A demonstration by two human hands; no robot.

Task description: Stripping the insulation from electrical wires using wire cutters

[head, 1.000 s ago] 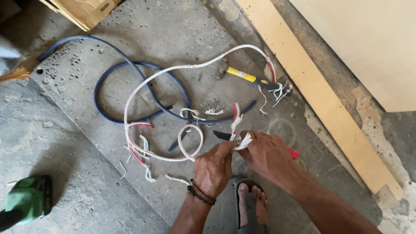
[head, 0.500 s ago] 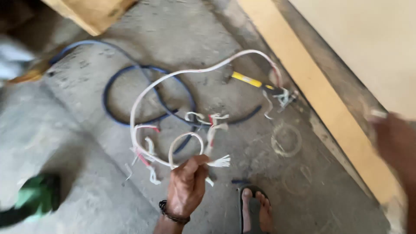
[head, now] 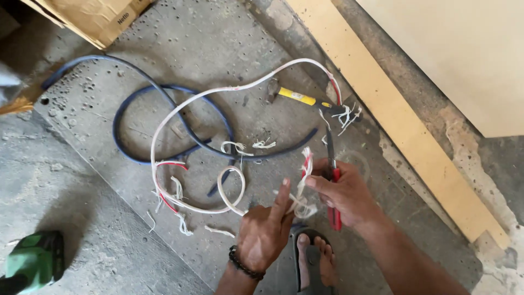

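The left hand [head: 262,232] pinches the white cable [head: 164,131] near its stripped end, forefinger raised, while the right hand [head: 344,194] grips red-handled pliers [head: 332,180] and pinches the frayed red and white cores [head: 305,164] with its fingertips. This looks like the stripping step, sheath off and cores being separated; next would call for steadying one core and setting the plier tips on it. The cable loops on the concrete floor [head: 82,180] toward eleven o'clock. At eleven o'clock, a brown cardboard box [head: 93,16] carries dark print.
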